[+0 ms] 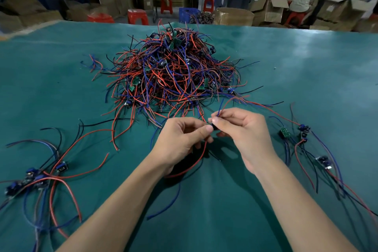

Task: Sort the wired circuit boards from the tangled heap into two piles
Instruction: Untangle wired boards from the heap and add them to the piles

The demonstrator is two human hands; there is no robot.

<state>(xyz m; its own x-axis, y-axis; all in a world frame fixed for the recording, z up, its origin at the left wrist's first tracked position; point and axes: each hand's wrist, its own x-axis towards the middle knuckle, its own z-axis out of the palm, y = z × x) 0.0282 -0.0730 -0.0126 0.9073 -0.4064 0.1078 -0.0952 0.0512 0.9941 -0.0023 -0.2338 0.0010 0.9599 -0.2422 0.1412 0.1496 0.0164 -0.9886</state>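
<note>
A tangled heap (173, 71) of small green circuit boards with red, blue and black wires lies in the middle of the teal table (306, 71). Just in front of it, my left hand (182, 139) and my right hand (243, 135) both pinch one small wired board (212, 126) between them; its red wire (196, 161) loops down under my left wrist. A pile of sorted boards (34, 178) lies at the near left. A second pile (302, 141) lies at the right.
Loose wires trail from both piles toward the table's near edge. Beyond the far edge stand red stools (138, 16), cardboard boxes (268, 9) and a blue crate (188, 14); people sit at benches in the background.
</note>
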